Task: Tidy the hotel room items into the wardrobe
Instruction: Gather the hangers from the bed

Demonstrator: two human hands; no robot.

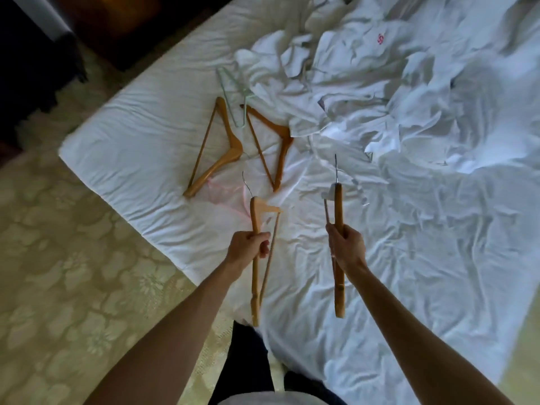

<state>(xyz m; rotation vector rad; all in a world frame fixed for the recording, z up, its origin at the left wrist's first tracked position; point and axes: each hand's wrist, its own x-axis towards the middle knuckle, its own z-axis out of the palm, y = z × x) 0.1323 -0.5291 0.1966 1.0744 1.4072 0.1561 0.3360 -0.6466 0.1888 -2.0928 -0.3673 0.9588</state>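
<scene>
Head view, each grip clamped on a wooden hanger — left hand (248, 248), right hand (346, 244), crumpled linen (336, 83) beyond.

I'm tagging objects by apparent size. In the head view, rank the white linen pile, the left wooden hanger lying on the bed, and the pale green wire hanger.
1. white linen pile
2. left wooden hanger
3. pale green wire hanger, which lies farther away and looks slightly smaller, so this ranking is unsure.

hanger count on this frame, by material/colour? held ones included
Wooden hangers: 4 (left hand one, right hand one, two on the bed)
Pale green wire hangers: 1
Pink hangers: 1
Total: 6
</scene>
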